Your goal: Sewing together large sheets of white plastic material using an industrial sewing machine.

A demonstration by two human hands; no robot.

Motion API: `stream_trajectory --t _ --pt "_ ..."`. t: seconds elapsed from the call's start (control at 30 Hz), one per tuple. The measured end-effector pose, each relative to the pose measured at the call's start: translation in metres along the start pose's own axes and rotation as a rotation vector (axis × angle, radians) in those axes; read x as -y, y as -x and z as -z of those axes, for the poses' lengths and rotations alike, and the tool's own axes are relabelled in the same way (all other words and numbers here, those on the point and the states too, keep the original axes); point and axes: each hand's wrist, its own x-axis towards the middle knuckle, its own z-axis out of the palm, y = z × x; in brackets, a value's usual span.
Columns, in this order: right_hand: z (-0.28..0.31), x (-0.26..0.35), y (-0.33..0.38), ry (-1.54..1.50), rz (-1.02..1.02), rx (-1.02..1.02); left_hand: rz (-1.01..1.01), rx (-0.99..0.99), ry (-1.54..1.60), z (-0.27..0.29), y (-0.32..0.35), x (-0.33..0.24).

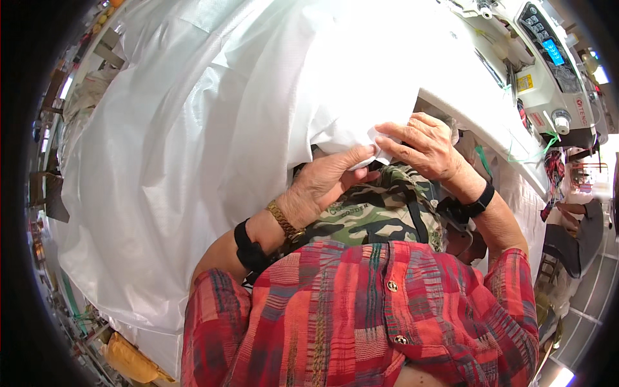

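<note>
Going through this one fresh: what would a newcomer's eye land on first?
Most likely the huge white cloth, spread over the left and upper middle, its near edge in the grip of the left hand and right hand. Next, the red plaid shirt at the bottom centre, and the white machine with a lit blue display at upper right.

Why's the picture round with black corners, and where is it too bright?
Head view: the wide fisheye lens leaves the corners black; glare bleaches the white cloth near the top middle; the left hand and right hand look fairly sharp.
</note>
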Motion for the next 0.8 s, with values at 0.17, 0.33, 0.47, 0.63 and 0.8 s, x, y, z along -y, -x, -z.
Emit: stream_trajectory --t 0.17,0.33,0.47,0.63,0.8 --pt "0.008 0.0 0.002 -0.046 -0.07 -0.1 -0.005 -0.011 -0.029 0.003 0.0 -0.005" --pt "0.002 0.005 0.004 -0.018 -0.054 -0.156 0.032 0.025 -0.013 0.009 -0.005 -0.004" --pt "-0.003 0.01 0.0 0.05 -0.093 -0.094 0.05 0.017 -0.043 0.013 -0.005 -0.008" --pt "-0.003 0.008 -0.011 -0.01 -0.03 -0.033 -0.019 -0.005 -0.089 0.008 -0.001 -0.009" --pt "-0.001 0.007 -0.014 -0.022 -0.024 -0.002 -0.01 0.04 -0.082 0.008 -0.002 -0.01"
